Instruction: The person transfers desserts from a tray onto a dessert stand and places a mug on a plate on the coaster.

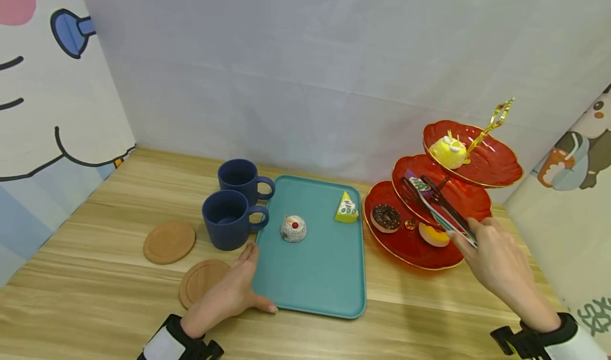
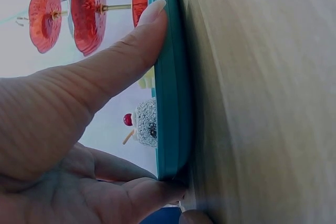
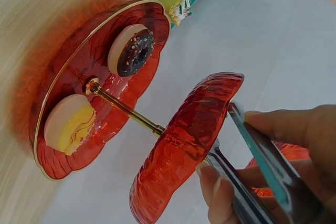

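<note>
Your L hand (image 1: 231, 291) is spread at the near L corner of the teal tray (image 1: 315, 280), thumb on the near rim, fingers along the L side; can't tell if any fingertip goes under.

Your R hand (image 1: 498, 254) pinches the metal tongs (image 3: 270, 163) btwn thumb & fingers, w/ the tong arms parted. Their tips are over the middle tier (image 1: 472, 206) of the red three-tier stand (image 1: 501, 164), on either side of the purple cake slice (image 1: 422, 185); can't tell if they touch it. Slice sits on that tier, toward its L side.

Top tier has the yellow dome cake (image 1: 448, 153), next to the gold handle (image 1: 496, 117). Bottom tier has the choc donut (image 1: 385, 218) on the L & the yellow-iced donut (image 1: 433, 236) on the R, nearer your R hand.

On the tray: white speckled dome cake (image 1: 293, 230) w/ red cherry, L of ctr, & the yellow-green cake slice (image 1: 347, 209) near the far R corner.

L of the tray: two navy mugs, far mug (image 1: 237, 178) just behind near mug (image 1: 226, 222), handles pointing R. Two round wooden coasters: one (image 1: 169, 242) L of the mugs, other (image 1: 202, 280) partly behind your L hand.
</note>
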`<state>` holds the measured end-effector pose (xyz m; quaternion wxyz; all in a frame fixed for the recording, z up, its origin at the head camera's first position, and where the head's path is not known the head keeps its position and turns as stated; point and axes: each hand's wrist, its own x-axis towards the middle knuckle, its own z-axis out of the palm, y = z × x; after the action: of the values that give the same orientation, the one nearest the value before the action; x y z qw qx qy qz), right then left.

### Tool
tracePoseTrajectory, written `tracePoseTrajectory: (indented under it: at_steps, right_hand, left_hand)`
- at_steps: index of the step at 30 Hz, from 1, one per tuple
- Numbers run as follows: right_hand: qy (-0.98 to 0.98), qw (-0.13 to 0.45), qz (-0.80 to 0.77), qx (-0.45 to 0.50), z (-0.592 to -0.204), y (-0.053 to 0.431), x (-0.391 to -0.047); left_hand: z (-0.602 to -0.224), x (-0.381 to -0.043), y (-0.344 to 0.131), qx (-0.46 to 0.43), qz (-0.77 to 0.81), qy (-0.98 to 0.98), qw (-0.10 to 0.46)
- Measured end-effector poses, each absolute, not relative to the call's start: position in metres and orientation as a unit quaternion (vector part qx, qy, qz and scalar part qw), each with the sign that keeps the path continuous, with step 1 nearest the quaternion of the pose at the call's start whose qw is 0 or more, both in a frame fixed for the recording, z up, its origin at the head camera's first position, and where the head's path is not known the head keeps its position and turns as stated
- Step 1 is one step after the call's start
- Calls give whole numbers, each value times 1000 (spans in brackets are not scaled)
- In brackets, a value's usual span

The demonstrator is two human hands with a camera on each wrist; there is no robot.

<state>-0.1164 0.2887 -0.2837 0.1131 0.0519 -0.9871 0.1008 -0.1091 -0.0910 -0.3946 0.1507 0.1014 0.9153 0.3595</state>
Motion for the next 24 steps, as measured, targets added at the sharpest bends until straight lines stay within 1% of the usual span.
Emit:
tracePoseTrajectory:
  at_steps: [11,18,24]
  right_hand:
    - [-988,109,101,40,-283,287,-115]
    - [-984,132,113,29,-283,285,-114]
    - [-980,157,122,27,-279,279,-113]
  left_hand:
    - [-394,-110,-91,101,357,915,157]
    - [-395,-110,-91,100,356,916,158]
    - [-395,-109,-91,103,358,916,148]
